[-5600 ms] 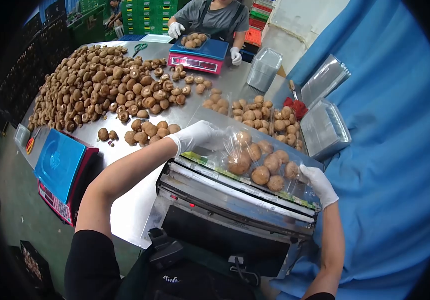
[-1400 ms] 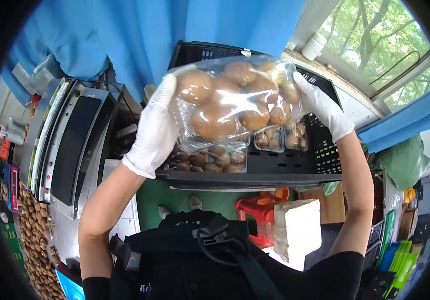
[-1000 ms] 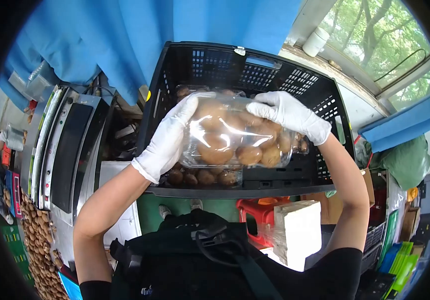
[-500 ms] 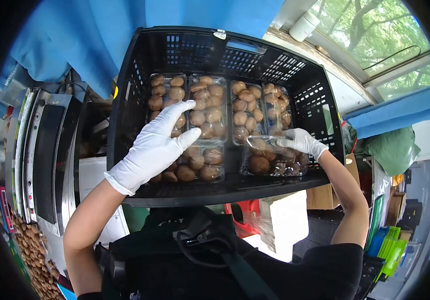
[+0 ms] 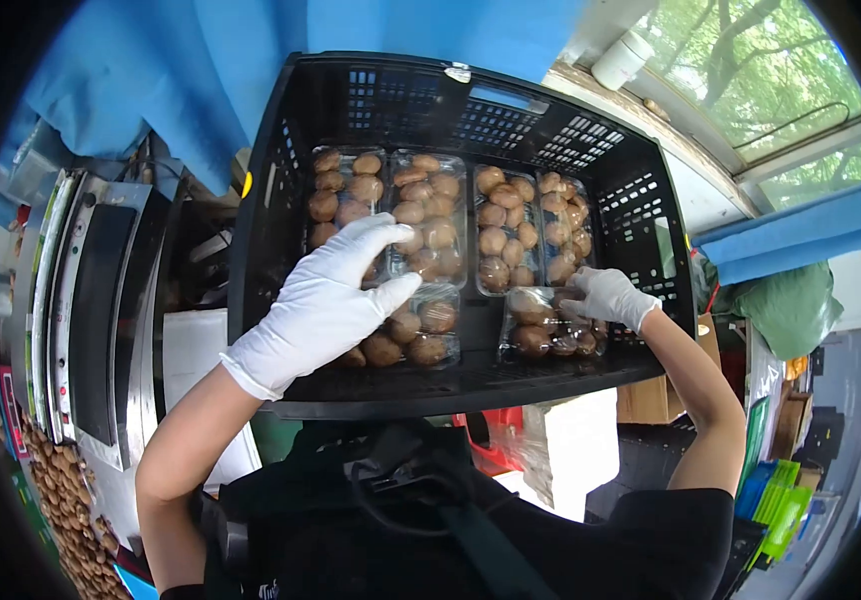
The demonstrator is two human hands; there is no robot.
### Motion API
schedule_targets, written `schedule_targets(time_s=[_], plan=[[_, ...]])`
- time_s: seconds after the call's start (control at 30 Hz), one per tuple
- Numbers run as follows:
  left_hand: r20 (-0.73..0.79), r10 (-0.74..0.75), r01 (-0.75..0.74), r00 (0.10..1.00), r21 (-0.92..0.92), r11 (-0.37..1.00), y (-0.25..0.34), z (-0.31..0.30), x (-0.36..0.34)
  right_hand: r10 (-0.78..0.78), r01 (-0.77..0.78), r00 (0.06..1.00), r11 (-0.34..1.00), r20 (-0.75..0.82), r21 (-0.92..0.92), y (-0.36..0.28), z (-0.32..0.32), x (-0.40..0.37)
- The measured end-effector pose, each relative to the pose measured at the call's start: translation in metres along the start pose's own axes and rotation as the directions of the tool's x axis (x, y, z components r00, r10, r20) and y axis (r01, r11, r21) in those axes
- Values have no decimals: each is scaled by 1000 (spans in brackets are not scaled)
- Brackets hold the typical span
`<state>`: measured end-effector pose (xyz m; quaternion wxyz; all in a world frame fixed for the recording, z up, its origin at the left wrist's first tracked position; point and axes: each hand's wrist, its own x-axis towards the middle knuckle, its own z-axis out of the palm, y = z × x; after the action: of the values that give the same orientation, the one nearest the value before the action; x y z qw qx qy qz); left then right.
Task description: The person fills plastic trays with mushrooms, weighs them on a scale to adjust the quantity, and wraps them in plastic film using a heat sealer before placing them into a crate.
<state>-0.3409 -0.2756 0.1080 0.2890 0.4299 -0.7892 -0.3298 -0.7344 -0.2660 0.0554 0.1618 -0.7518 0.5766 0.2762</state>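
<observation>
Black crate (image 5: 471, 385) is filling: four packs (image 5: 496, 230) sitting at 12 o'clock. I'm resting my left hand (image 5: 326, 305) flat, released, on the left pack (image 5: 423, 345) at 7 o'clock. My right hand (image 5: 606, 297) is curling on the right pack (image 5: 546, 340) at 5 o'clock, grip unclear. Bottom layer seems nearly done.

The left hand (image 5: 321, 310) hides much of a mushroom pack (image 5: 419, 336), perhaps two.

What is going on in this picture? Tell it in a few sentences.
A person in white gloves bends over a black crate of wrapped mushrooms. The left hand lies open and flat over the near-left tray. The right hand rests on the near-right tray, grip unclear. Four more trays line the far row.
</observation>
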Motion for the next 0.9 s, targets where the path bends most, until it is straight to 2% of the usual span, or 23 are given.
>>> schedule_targets(time_s=[0.07, 0.13, 0.17, 0.27, 0.33, 0.4, 0.53, 0.63, 0.67, 0.8, 0.83, 0.87, 0.9], plan=[[9, -11, 12, 1000, -13, 1000, 3, -1, -1, -15, 12, 998, 998, -58, -55, 1, 2, 3], [78, -90, 94, 993, -46, 995, 5, -2, -1, -18, 23, 999, 994, -47, 103, 7, 5, 8], [81, -84, 88, 993, -48, 995, 5, -1, -1, 2, -1, 1000, 994, 0, 110, 7, 5, 11], [112, -63, 66, 992, -24, 997, 2, 0, -2, 5, -6, 1000, 998, 16, 57, 6, 8, 18], [81, -48, 51, 996, -30, 998, -3, 3, -3, 16, -18, 1000, 997, 15, 78, 11, 11, 19], [86, -44, 47, 995, -33, 998, -2, 3, -4, -53, 57, 998, 982, -24, 181, 15, 15, 23], [102, -62, 63, 993, -7, 998, 3, 1, -4, -58, 67, 998, 956, -40, 285, 6, 10, 23], [85, -57, 57, 995, 7, 998, 3, 2, -5, -34, 33, 999, 971, -1, 236, -2, 1, 21], [75, -66, 65, 995, 15, 998, 3, 2, -5, -36, 45, 998, 976, -48, 213, -4, 2, 20], [121, 50, -49, 991, -13, 999, 0, 1, -2, -110, 138, 959, 986, -260, 93, -3, 11, 21], [128, 15, -7, 992, -63, 998, 3, -3, -3, -178, 246, 947, 938, -268, 243, -19, -10, 17], [183, 40, -19, 982, -118, 993, 3, -11, -1, -246, 341, 929, 857, -275, 386, -33, -31, 11], [86, 62, -35, 994, -291, 956, 3, -13, -6, -292, 424, 878, 843, -380, 331, -3, -10, 38]])
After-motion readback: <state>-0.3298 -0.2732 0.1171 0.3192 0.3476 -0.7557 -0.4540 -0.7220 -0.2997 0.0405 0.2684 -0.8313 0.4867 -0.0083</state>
